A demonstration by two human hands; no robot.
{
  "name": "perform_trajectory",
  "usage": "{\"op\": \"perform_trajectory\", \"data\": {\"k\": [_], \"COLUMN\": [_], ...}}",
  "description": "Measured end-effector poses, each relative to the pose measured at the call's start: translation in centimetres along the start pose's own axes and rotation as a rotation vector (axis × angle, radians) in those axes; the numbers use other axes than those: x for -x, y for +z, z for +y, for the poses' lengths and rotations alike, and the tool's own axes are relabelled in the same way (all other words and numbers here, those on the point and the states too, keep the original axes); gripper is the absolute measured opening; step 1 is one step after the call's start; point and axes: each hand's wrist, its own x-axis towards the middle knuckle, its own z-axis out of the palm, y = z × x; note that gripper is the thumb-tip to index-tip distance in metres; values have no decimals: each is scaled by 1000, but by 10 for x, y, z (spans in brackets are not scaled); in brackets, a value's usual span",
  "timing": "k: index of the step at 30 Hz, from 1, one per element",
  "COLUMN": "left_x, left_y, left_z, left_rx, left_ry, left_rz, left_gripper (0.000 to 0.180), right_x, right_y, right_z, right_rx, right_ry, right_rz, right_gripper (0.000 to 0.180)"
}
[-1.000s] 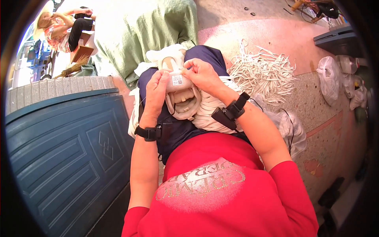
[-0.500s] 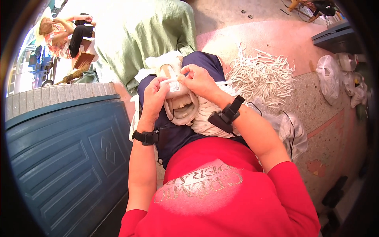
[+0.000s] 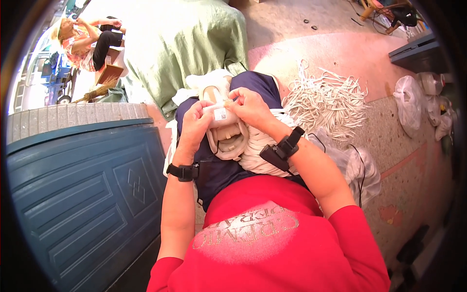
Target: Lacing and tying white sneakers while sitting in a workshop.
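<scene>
A pale beige shoe (image 3: 225,149) rests on my lap, its opening toward me and its tongue (image 3: 220,116) bearing a white label. My left hand (image 3: 195,125) pinches the left edge of the tongue with thumb and fingers. On the other side, my right hand (image 3: 251,110) has thumb and fingers closed at the tongue's upper right edge. Whether a lace is between the fingertips is too small to tell. A thick bundle of white laces (image 3: 262,155) lies across my right thigh beside the shoe.
Loose white laces (image 3: 331,102) are heaped on the floor ahead to the right. Clear plastic bags (image 3: 362,170) lie by my right side. A green cloth (image 3: 214,36) drapes something in front. A blue panelled door (image 3: 82,194) stands left. Another person (image 3: 87,44) sits far left.
The whole view has shifted slightly, so things sit a little lower and further right. Both hands stay at the shoe's tongue, with the fingers slightly moved.
</scene>
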Motion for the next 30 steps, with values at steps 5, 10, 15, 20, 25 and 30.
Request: {"op": "perform_trajectory", "data": {"k": [5, 10, 15, 20, 25, 30], "left_x": [2, 2, 2, 5, 8, 9], "left_y": [2, 0, 2, 5, 6, 5], "left_z": [-3, -5, -6, -5, -2, 1], "left_rx": [34, 33, 43, -97, -167, -226], "left_ry": [31, 23, 35, 40, 30, 4], "left_rz": [40, 29, 52, 114, 81, 68], "left_gripper": [26, 26, 25, 26, 29, 29], "right_x": [1, 0, -2, -1, -2, -3], "right_y": [0, 1, 1, 1, 1, 1], "right_z": [1, 5, 5, 4, 8, 9], "right_rx": [-32, -36, -42, -74, -68, -78], "right_ry": [1, -2, -17, -9, -21, -39], "right_rz": [-17, -24, -3, -17, -3, -6], "right_gripper": [33, 33, 32, 31, 31, 33]}}
